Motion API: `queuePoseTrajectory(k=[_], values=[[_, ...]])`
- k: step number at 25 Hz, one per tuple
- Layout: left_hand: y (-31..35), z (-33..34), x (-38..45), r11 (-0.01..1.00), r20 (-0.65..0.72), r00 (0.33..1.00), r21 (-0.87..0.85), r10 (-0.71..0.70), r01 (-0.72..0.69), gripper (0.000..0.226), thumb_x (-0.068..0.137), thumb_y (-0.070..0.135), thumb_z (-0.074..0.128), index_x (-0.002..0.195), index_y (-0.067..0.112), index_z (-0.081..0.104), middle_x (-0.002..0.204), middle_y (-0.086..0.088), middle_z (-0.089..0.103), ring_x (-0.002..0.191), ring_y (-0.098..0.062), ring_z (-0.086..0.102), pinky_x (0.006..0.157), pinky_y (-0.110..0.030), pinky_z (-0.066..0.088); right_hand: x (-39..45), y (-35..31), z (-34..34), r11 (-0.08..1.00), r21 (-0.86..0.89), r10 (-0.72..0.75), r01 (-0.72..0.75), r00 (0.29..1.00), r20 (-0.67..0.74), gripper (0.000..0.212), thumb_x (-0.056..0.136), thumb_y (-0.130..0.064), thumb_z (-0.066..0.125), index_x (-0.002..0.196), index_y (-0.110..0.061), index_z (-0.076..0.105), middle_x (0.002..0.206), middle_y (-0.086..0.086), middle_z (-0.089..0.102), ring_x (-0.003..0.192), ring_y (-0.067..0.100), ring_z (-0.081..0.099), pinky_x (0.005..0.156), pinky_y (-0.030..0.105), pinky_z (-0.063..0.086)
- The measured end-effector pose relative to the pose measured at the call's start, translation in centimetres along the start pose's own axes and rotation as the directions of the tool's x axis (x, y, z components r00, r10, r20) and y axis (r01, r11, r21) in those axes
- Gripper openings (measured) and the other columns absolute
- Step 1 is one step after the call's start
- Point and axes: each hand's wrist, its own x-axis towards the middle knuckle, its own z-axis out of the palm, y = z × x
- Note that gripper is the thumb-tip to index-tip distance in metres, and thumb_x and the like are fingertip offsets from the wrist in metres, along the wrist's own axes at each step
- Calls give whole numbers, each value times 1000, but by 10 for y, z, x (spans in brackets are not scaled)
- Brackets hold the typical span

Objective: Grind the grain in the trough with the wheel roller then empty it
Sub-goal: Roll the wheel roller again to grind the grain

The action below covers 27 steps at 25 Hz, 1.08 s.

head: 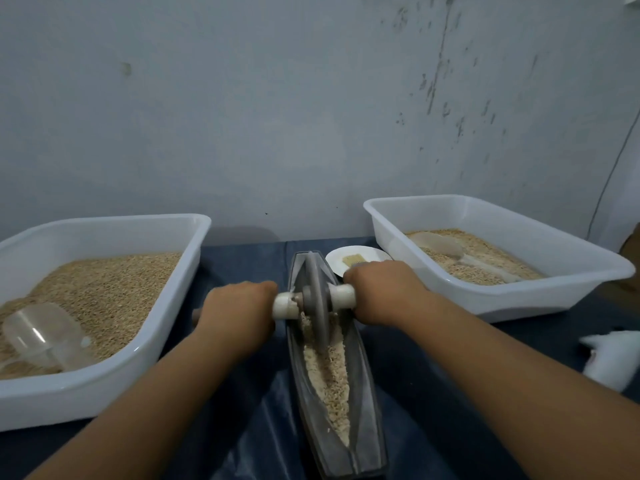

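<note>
A long, boat-shaped grey trough (363,393) lies lengthwise on the dark blue cloth (256,427), its channel lined with pale, coarse crushed grain (329,372). The grey disc of the wheel roller (317,299) stands upright in the far half of the channel. The left hand (239,315) is wrapped round the white axle handle on its side, and the right hand (382,292) grips the other end likewise. The near half of the trough lies open. White plastic tubs flank it: the left tub (166,306) holds whole grain and a clear scoop (41,336), the right tub (568,268) ground meal. A small white plate (337,259) sits just beyond the right hand.
</note>
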Motion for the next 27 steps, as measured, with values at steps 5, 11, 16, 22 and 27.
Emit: queuePoseTrajectory(k=[5,11,16,22,27], values=[[2,-10,-49,998,62,997,2,55,-55,18,75,42,59,82,38,43,67,13,48,66,-8,52,57,-26,36,-57,9,-12,994,64,-98,87,979,181,21,70,-30,65,81,-37,48,69,-11,54,62,6,51,50,24,34],[1,5,-11,996,-48,999,88,-5,9,12,82,34,57,86,33,46,67,11,46,64,-11,50,58,-28,36,-19,6,6,1000,-8,0,1,1000,17,25,82,-23,63,105,-30,56,90,-7,60,81,19,57,62,29,39],[-6,3,36,997,5,1000,77,-14,13,17,81,30,61,84,31,45,68,10,44,66,-14,49,62,-31,37,23,9,3,999,-21,43,-43,999,-7,20,78,-21,67,96,-28,60,92,-5,64,82,21,60,73,35,53],[0,-9,-10,998,136,989,13,62,-64,17,77,34,63,84,36,48,74,11,55,71,-10,56,63,-28,43,-20,5,-9,997,72,-44,30,977,210,30,77,-28,69,106,-30,60,98,-4,65,83,18,60,72,31,51],[0,-11,-40,995,187,978,21,96,-102,19,70,40,62,77,38,44,66,13,50,62,-4,50,52,-24,33,-53,7,-12,994,65,-98,84,959,265,27,73,-32,68,99,-34,58,78,-12,57,73,8,58,59,27,45]])
